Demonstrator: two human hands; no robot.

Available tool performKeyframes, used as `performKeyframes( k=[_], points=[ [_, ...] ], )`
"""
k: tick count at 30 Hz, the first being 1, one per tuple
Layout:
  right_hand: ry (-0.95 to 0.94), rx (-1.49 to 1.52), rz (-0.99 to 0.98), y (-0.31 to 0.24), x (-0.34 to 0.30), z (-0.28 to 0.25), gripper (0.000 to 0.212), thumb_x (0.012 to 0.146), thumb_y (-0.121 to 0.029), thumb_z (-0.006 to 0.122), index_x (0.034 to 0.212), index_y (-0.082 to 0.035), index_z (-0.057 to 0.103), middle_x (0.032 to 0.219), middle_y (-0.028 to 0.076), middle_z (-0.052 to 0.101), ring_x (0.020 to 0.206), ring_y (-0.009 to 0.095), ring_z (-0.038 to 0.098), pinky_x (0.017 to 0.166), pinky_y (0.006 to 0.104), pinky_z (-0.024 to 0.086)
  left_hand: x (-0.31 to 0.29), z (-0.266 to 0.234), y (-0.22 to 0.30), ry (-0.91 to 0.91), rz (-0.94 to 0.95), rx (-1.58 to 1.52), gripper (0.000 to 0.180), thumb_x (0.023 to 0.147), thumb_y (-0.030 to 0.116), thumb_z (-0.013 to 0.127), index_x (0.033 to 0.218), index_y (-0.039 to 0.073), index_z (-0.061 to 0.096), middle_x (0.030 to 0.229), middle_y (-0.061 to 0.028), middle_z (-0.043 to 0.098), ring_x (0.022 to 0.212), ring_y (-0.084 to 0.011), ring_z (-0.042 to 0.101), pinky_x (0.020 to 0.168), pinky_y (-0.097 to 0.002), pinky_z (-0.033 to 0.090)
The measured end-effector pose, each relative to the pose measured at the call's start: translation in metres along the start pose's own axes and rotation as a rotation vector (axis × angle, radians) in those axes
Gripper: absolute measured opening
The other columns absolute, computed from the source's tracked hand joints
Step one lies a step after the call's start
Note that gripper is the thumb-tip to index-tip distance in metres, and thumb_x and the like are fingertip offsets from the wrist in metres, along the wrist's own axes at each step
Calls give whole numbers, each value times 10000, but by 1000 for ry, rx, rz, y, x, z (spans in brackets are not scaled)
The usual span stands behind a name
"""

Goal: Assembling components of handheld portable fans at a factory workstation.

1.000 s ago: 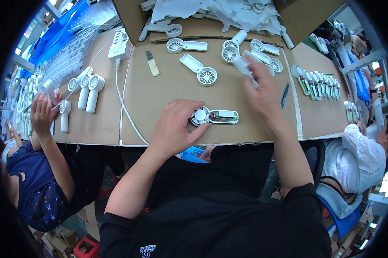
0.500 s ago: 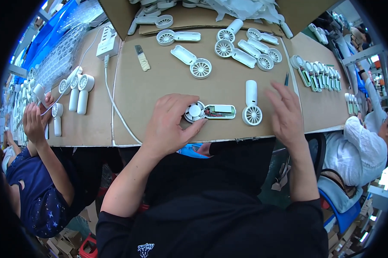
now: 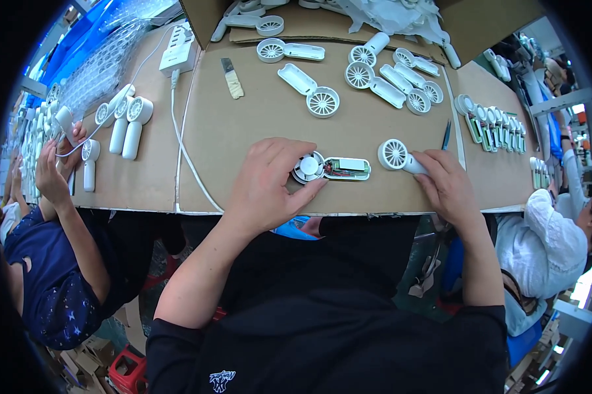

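My left hand (image 3: 270, 184) grips the round head of an opened white handheld fan (image 3: 308, 168), thumb on the near side and fingers on the far side. The fan lies on the cardboard surface, its handle pointing right. Inside the handle (image 3: 348, 168) a green circuit board, thin wires and a pale block lie exposed. To the right, my right hand (image 3: 450, 184) is closed around the handle end of a white fan shell (image 3: 394, 155). The shell's spoked round grille faces up at the left, tilted, and my fingers hide most of the handle.
Loose white fan shells (image 3: 323, 102) lie beyond my hands, before a large cardboard box (image 3: 493, 26). A taped blade (image 3: 232, 79), a power strip (image 3: 179, 51) and tweezers (image 3: 446, 134) lie around. Assembled circuit halves (image 3: 493, 125) stand in a row at right. Co-workers sit on both sides.
My right hand has come down onto the fan shell and taken its handle. The shell has turned from upright to nearly sideways, handle toward the right. My left hand keeps its grip.
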State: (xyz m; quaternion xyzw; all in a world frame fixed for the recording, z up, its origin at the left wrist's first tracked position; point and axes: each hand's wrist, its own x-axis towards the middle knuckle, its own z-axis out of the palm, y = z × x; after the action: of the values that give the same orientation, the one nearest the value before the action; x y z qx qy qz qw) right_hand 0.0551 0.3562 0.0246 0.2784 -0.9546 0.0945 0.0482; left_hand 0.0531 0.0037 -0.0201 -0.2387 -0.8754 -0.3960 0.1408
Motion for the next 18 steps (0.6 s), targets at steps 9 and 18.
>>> performKeyframes(
  k=[9,18],
  points=[
    [263,262,-22,-62,31,5,326,939,-90,711,1259,-28,691,1209,116,670,1020,286,668,872,374,552,3,-3,7,-10,-51,-99,516,786,176,859,1263,60,700,1136,-81,732,1070,-260,656,1008,-372,473],
    [132,271,-138,-86,56,13,329,908,-43,721,1236,-31,710,1178,121,684,953,267,679,808,349,556,1,-2,2,39,-49,-187,613,737,200,886,1305,76,693,1148,-75,741,1054,-252,663,1007,-362,481]
  ],
)
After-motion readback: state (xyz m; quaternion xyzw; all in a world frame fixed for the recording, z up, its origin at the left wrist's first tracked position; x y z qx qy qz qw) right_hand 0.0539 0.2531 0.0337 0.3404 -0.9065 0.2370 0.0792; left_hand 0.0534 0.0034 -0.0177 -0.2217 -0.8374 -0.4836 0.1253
